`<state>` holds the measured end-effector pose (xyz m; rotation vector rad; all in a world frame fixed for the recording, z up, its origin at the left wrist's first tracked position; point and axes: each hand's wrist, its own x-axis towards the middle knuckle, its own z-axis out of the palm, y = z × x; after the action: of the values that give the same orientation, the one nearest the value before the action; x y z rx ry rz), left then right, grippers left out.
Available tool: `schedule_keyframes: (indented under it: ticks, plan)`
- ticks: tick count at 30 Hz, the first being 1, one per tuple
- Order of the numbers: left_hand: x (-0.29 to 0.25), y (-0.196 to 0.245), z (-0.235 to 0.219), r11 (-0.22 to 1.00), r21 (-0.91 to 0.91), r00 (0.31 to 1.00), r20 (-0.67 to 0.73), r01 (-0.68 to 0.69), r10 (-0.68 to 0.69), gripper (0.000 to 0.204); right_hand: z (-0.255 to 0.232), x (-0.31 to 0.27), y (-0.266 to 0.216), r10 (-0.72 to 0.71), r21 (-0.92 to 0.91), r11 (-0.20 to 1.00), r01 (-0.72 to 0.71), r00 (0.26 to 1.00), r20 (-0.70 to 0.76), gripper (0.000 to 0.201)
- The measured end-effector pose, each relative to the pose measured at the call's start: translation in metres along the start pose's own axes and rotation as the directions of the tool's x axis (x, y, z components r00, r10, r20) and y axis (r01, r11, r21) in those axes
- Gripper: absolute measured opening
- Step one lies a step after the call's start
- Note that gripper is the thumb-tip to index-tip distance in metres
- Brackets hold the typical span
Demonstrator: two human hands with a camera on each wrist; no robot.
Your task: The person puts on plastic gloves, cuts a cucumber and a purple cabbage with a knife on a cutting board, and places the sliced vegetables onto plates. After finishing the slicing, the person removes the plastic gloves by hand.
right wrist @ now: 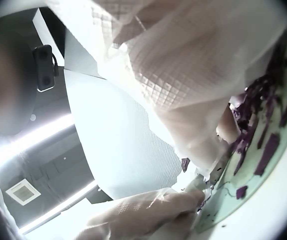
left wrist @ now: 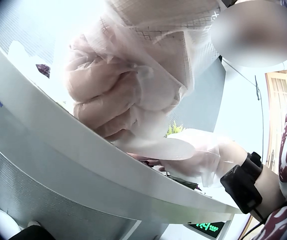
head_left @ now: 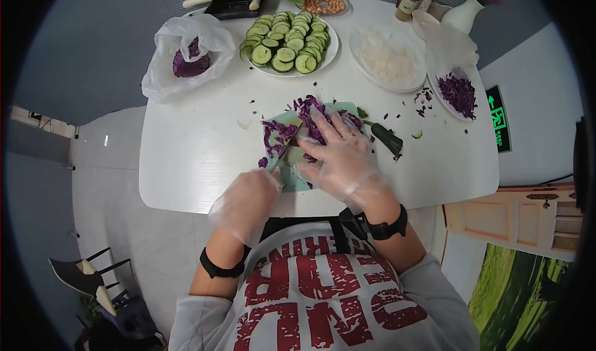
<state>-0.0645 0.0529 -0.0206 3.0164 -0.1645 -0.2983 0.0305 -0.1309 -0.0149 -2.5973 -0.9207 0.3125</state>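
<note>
Head view: grey wall behind; white table (head_left: 205, 140) over a pale floor. Along its far side, a plastic bag (head_left: 158, 65) with purple cabbage inside, a plate (head_left: 334, 50) of cucumber slices (head_left: 292, 37), and a plate (head_left: 406, 87) of pale shreds (head_left: 385, 56). Chopped purple cabbage (head_left: 277, 134) lies on a green cutting board (head_left: 298, 178) at mid-table. Right hand (head_left: 344, 162), clear-gloved, is open, fingers spread, resting on the chopped cabbage; pieces show beyond its fingertips and to both sides of them. Left hand (head_left: 248, 199), also gloved, is closed round the handle end of a knife (head_left: 288, 145), at the board's near left edge. The knife slants away from it, its tip among the cabbage and near the right fingers. A dark green vegetable (head_left: 387, 139) lies just right of the board.

Left wrist view: left hand's fingers curled, above the table edge; right hand lower and beyond. Grip contents unclear here.

Right wrist view: glove fills the upper area; purple pieces lie on the board beside the right fingers. Left hand shows below, near the board edge.
</note>
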Motion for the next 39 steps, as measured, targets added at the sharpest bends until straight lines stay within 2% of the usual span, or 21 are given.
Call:
schedule_keyframes:
  ticks: [2, 4, 5, 6, 7, 9, 10, 12, 13, 15, 19, 22, 24, 28, 30, 31, 33, 37, 39]
  plan:
    - [-0.001, -0.002, 0.000, 1.000, 0.005, 1.000, 0.000, -0.027, 0.027, 0.023, 0.002, 0.001, 0.003, -0.072, -0.012, 0.997, 0.071, 0.985, -0.155, 0.042]
    - [0.000, -0.001, -0.001, 0.998, 0.011, 0.998, -0.005, -0.056, 0.056, 0.023, 0.001, 0.001, 0.005, -0.069, 0.002, 0.997, 0.071, 0.982, -0.173, 0.042]
    - [0.001, 0.001, -0.001, 0.993, -0.091, 0.996, 0.046, 0.077, -0.073, 0.023, 0.000, 0.001, 0.006, -0.073, 0.012, 0.997, 0.077, 0.978, -0.195, 0.041]
    - [0.001, 0.002, -0.002, 0.960, -0.183, 0.974, 0.109, 0.214, -0.196, 0.024, -0.001, 0.000, 0.006, -0.070, 0.012, 0.997, 0.073, 0.979, -0.194, 0.041]
    - [0.000, 0.002, -0.002, 0.960, -0.184, 0.975, 0.111, 0.213, -0.195, 0.024, -0.002, -0.001, 0.006, -0.052, 0.004, 0.999, 0.054, 0.983, -0.173, 0.041]
    - [-0.003, 0.001, -0.004, 0.995, -0.091, 0.999, -0.021, 0.035, -0.038, 0.029, -0.001, -0.003, 0.009, -0.034, -0.003, 0.999, 0.034, 0.988, -0.152, 0.040]
    - [-0.003, 0.004, -0.008, 0.995, -0.092, 0.999, -0.020, 0.035, -0.037, 0.029, 0.001, -0.005, 0.011, -0.065, -0.049, 0.997, 0.059, 0.986, -0.151, 0.040]
    - [-0.004, 0.011, -0.018, 0.949, -0.264, 0.981, -0.044, 0.172, -0.190, 0.034, 0.002, -0.008, 0.012, -0.097, -0.094, 0.992, 0.083, 0.984, -0.150, 0.040]
    - [-0.003, 0.011, -0.018, 0.950, -0.261, 0.981, -0.045, 0.170, -0.187, 0.034, 0.001, -0.009, 0.011, -0.095, -0.100, 0.992, 0.082, 0.986, -0.140, 0.040]
    - [-0.002, 0.011, -0.018, 0.889, -0.367, 0.959, 0.027, 0.273, -0.283, 0.037, 0.001, -0.010, 0.011, -0.091, -0.106, 0.991, 0.077, 0.986, -0.137, 0.040]
    - [-0.001, 0.008, -0.017, 0.882, -0.374, 0.957, 0.059, 0.286, -0.285, 0.039, 0.001, -0.010, 0.009, -0.074, -0.093, 0.994, 0.063, 0.989, -0.131, 0.042]
    - [0.000, 0.009, -0.016, 0.923, -0.301, 0.971, 0.055, 0.239, -0.233, 0.042, 0.002, -0.010, 0.010, -0.072, -0.079, 0.995, 0.062, 0.989, -0.131, 0.046]
    - [0.000, 0.013, -0.021, 0.858, -0.377, 0.936, 0.101, 0.349, -0.336, 0.042, 0.002, -0.011, 0.007, -0.064, -0.079, 0.995, 0.054, 0.989, -0.133, 0.046]
    - [-0.002, 0.007, -0.011, 0.867, -0.364, 0.940, 0.098, 0.340, -0.327, 0.041, 0.001, -0.009, 0.006, -0.049, -0.073, 0.997, 0.040, 0.990, -0.129, 0.045]
    - [-0.005, 0.011, -0.015, 0.756, -0.510, 0.902, 0.104, 0.410, -0.419, 0.037, 0.000, -0.009, 0.008, -0.046, -0.055, 0.998, 0.040, 0.992, -0.116, 0.043]
    - [-0.007, 0.013, -0.018, 0.759, -0.509, 0.904, 0.103, 0.406, -0.414, 0.037, 0.000, -0.009, 0.008, -0.040, -0.055, 0.998, 0.034, 0.992, -0.119, 0.043]
    - [-0.012, 0.018, -0.024, 0.693, -0.536, 0.866, 0.176, 0.483, -0.468, 0.036, 0.001, -0.008, 0.009, -0.051, -0.052, 0.998, 0.045, 0.990, -0.129, 0.042]
    - [-0.021, 0.022, -0.024, 0.732, -0.488, 0.872, 0.147, 0.475, -0.467, 0.033, 0.005, -0.007, 0.010, -0.054, -0.056, 0.997, 0.047, 0.989, -0.134, 0.042]
    - [-0.022, 0.015, -0.014, 0.732, -0.542, 0.900, 0.116, 0.412, -0.421, 0.031, 0.004, -0.007, 0.011, -0.048, -0.068, 0.997, 0.040, 0.991, -0.121, 0.041]
